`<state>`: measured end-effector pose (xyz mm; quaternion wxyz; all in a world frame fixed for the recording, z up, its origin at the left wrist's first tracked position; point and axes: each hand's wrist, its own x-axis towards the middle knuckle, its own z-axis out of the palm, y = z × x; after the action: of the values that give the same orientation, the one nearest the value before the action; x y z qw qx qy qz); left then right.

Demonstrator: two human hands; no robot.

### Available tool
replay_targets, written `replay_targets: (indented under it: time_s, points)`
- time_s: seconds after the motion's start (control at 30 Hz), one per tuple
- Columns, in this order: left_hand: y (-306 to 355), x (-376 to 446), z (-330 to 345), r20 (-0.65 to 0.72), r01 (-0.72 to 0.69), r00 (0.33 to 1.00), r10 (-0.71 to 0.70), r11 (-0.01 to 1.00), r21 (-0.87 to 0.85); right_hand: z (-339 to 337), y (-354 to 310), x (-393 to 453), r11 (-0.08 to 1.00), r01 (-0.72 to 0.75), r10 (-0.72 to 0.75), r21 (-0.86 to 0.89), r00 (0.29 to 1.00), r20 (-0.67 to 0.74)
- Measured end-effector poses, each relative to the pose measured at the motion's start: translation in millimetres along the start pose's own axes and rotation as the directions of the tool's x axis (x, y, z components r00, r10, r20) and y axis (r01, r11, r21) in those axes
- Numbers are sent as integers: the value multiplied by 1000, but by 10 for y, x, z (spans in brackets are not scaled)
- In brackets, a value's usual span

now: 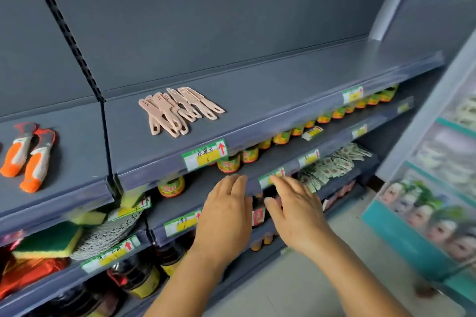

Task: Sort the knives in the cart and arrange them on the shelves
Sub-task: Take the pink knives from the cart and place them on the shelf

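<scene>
Knives: the pink ones (177,110) lie in a loose fanned heap on the top shelf (283,100), centre-left of frame, handles toward me, several overlapping; two orange-grey knives (27,156) sit side by side on the next shelf section at far left, w/ a label strip (204,154) on the shelf edge below the pink pile. Both my hands are empty, lower centre of frame: left hand (226,216) flat, fingers straight and together; right hand (293,211) spread, fingers relaxed, nothing held. Both hover in front of the lower shelf w/ the jars (229,163), well below the knives. Cart isn't in view, so can't tell what's left in it. My guess is the step now is going back for more or tidying the pile. To do it well: keep pink w/ pink, orange w/ orange, lay handles outward & blades back, square the heap into a row above its label, leave room to the right. Pick up by handles only, a few at a time, since the slim plastic ones prob. slide on each other.
</scene>
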<state>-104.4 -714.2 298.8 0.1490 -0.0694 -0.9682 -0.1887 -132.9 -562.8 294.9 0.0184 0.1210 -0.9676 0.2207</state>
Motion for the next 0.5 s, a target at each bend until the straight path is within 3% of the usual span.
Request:
replay_targets:
  time_s: [0.23, 0.5]
  points:
    - [402, -386, 621, 260, -66, 962, 87, 994, -89, 190, 658, -807, 957, -290, 291, -28, 955, 57]
    - [1184, -714, 1321, 491, -176, 835, 249, 966, -190, 185, 1362, -1717, 823, -568, 568, -9, 822, 33]
